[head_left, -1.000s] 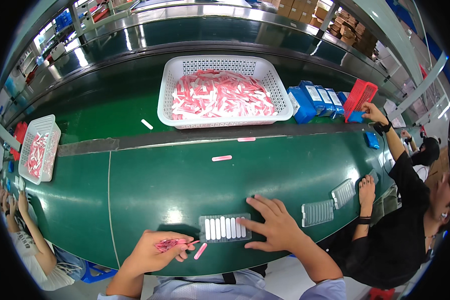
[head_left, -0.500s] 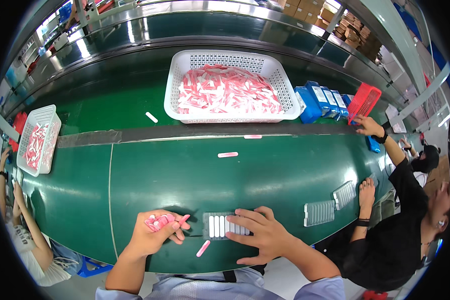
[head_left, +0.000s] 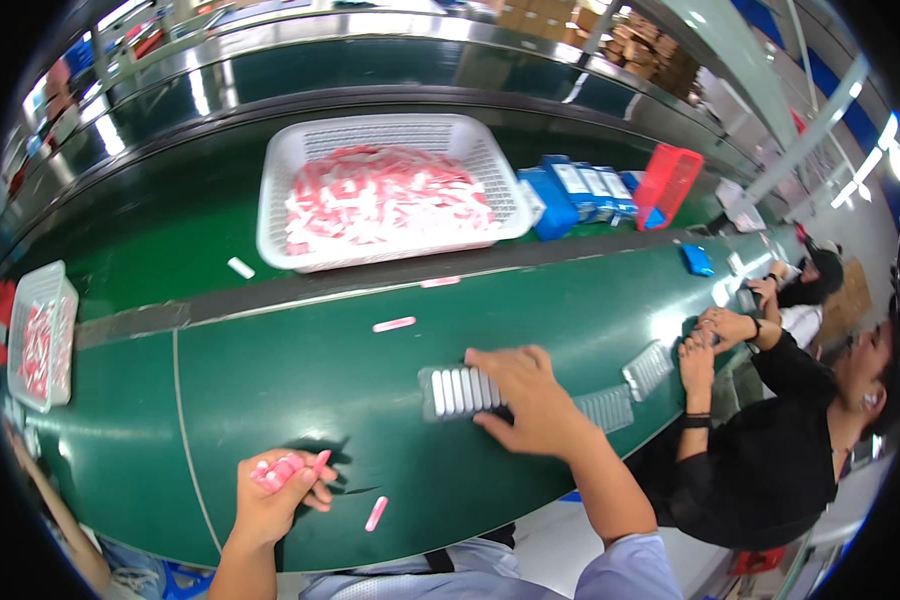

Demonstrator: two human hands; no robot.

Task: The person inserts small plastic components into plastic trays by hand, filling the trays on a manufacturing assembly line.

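No readable text anywhere. Blue packs [head_left: 552, 205], right of centre, bear white labels [head_left: 570, 178] (print too small, too blurred to make out). Cartons [head_left: 532, 20] at back: any markings likewise too blurred to tell.

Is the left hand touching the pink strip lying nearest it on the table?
Apart: the head view shows green tabletop between the left hand and the pink strip.

Factory workshop — long green worktop [head_left: 270, 380], stacked cardboard [head_left: 650, 48], co-workers [head_left: 770, 450] alongside.

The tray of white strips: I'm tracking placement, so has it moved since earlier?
Yes: judged against the large white basket, the tray has moved rightward and nearer to it.
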